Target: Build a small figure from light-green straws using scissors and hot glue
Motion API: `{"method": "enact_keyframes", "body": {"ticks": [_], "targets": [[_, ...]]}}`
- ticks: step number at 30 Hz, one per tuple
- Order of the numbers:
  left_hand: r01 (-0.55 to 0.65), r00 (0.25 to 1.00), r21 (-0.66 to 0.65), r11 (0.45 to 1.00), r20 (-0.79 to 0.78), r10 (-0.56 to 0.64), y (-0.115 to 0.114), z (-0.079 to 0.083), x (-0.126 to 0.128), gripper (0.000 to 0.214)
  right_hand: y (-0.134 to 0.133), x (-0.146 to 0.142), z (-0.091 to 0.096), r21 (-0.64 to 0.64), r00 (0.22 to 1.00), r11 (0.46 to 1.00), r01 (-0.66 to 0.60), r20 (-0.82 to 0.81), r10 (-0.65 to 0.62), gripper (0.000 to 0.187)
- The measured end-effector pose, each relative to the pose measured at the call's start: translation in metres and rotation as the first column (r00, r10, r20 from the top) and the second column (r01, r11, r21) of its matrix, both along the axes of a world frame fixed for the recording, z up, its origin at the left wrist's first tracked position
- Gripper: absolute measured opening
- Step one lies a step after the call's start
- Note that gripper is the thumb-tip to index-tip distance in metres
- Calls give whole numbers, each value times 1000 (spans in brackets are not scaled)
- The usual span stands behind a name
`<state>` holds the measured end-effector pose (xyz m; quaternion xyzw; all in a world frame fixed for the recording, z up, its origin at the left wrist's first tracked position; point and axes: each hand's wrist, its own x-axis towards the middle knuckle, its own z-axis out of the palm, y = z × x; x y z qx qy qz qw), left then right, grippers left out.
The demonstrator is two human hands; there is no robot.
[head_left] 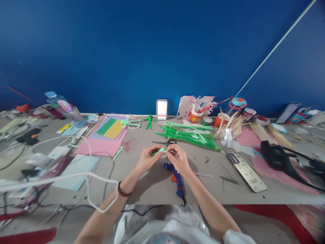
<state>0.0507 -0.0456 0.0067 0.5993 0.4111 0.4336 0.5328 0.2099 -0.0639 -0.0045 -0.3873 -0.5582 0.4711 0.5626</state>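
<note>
Between my two hands is a small pale green fuzzy piece (pixel 161 150), which looks like coiled pipe cleaner. My left hand (pixel 149 158) pinches its left side with thumb and fingers. My right hand (pixel 178 158) is closed at its right end, fingertips almost meeting the left ones; they partly hide the piece. Just beyond the hands lie scissors (pixel 171 142) with dark handles. Under my right hand rests a blue glue gun (pixel 179 184) with an orange trigger. Farther back stands a green pipe-cleaner figure (pixel 149 122), left of a blurred phone screen (pixel 161 110).
A bundle of green pipe cleaners (pixel 190 135) lies beyond my right hand. Pink paper (pixel 98 147) and coloured sheets lie left. A patterned phone (pixel 247 173) and thin dark wires (pixel 231 181) are at right. A white cable (pixel 76 176) crosses over my left forearm.
</note>
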Motion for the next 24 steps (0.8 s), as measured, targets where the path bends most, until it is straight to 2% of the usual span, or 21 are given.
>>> {"method": "enact_keyframes", "body": {"ticks": [3,7,14,19,22,24], "targets": [[20,996,-39,999,93,-16,0,-1,-1,32,1,0,1,-40,1000,999,-6,-15,6,15],[26,991,-54,998,130,-19,-1,-1,0,30,1,1,4,-89,999,995,-36,-11,36,15],[-17,989,-62,998,146,26,-2,0,4,30,3,2,4,-219,976,964,-149,-189,107,21],[59,985,-147,987,167,-34,-1,1,4,30,1,4,7,-161,979,980,-114,-187,83,22],[39,980,-157,987,201,-7,0,0,3,31,0,5,8,-124,988,990,-63,-147,45,21],[11,981,-140,990,192,16,0,0,2,31,0,5,8,-145,989,988,-52,-148,30,23]]}}
